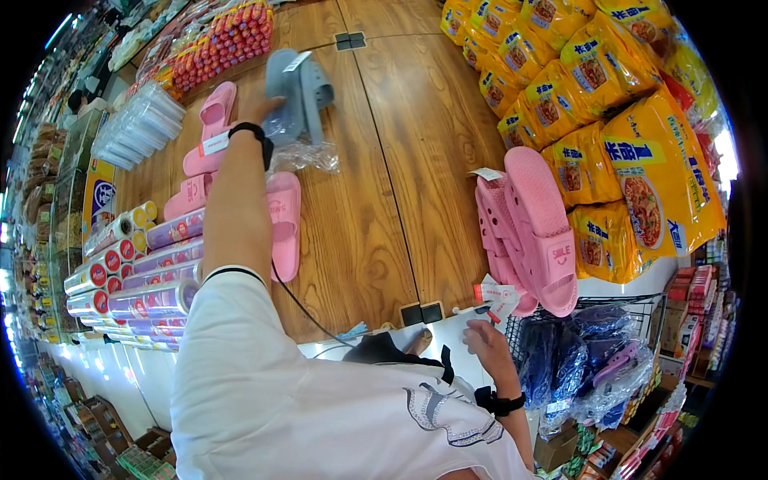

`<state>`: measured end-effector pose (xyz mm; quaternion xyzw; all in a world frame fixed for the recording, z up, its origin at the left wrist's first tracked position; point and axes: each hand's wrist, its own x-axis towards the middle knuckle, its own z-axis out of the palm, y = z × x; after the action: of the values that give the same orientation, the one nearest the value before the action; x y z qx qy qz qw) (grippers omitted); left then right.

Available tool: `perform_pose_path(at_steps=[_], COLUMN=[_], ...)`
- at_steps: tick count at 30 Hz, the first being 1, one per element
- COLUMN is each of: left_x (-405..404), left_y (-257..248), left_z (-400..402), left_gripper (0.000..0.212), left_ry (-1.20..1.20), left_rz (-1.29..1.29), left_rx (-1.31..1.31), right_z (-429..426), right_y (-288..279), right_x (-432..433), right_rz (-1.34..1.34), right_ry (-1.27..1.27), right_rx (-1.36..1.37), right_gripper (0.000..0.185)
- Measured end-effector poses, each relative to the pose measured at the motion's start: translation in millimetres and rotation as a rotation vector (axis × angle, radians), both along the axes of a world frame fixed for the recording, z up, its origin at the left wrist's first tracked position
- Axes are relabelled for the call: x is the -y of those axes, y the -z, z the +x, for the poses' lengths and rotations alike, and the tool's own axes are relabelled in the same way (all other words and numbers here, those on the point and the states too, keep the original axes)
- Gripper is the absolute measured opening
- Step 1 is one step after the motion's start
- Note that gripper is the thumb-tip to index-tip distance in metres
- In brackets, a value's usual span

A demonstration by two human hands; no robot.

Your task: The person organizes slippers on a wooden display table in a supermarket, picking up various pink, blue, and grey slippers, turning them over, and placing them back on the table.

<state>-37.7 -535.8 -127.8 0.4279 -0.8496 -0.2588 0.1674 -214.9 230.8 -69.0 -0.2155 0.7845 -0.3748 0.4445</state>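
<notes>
My left hand (262, 110) is at the near-left side of a pair of grey slippers (294, 90), its fingers on the sole's edge. A white tag hangs on the slippers, and they look slightly blurred. Crumpled clear plastic wrap (307, 156) lies just below them. My right hand (489, 347) hangs off the table's near edge, fingers loosely bent and apart, with nothing seen in it. Close above it are paper tags (499, 298) of stacked pink slippers (536, 222) at the table's right. More pink slippers (284, 225) lie around my left forearm.
Yellow instant-noodle packs (591, 114) are piled along the right of the wooden table (384, 198). Wrapped rolls (153, 294) and clear plastic packs (141, 123) stand at left, with red-wrapped sticks (225, 45) behind. A wire basket holds bagged dark slippers (570, 360). A black cable (306, 309) crosses the near edge.
</notes>
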Motion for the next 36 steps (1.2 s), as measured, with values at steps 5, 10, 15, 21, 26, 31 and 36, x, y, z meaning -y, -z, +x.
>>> perform_pose_path(at_steps=[5,10,15,21,26,31,36], left_x=[-93,-139,-189,-247,-319,-416,-497], left_y=[-48,-65,-65,-83,-150,-184,-179], left_z=[-79,-98,-128,-130,-112,-89,-68], left_gripper=[0.056,0.060,0.062,0.062,0.065,0.063,0.057], left_ry=[0.137,0.269,0.418,0.430,0.266,0.308,0.445], left_rz=[0.243,0.272,0.174,0.071,-0.021,0.062,0.333], left_rx=[0.136,0.116,0.192,-0.088,-0.396,-0.610,-0.457], right_z=[6,0,-6,-14,-18,-18,-14], right_y=[-4,0,5,-16,-31,-52,-83], right_x=[0,-8,-9,19,41,65,69], right_rz=[0.023,-0.049,-0.131,-0.253,-0.452,-0.618,-0.845], right_ry=[-0.017,-0.041,-0.087,-0.168,-0.009,0.031,0.000], right_rx=[-0.049,-0.056,-0.013,-0.047,0.162,0.047,0.060], right_gripper=[0.031,0.031,0.032,0.030,0.036,0.050,0.082])
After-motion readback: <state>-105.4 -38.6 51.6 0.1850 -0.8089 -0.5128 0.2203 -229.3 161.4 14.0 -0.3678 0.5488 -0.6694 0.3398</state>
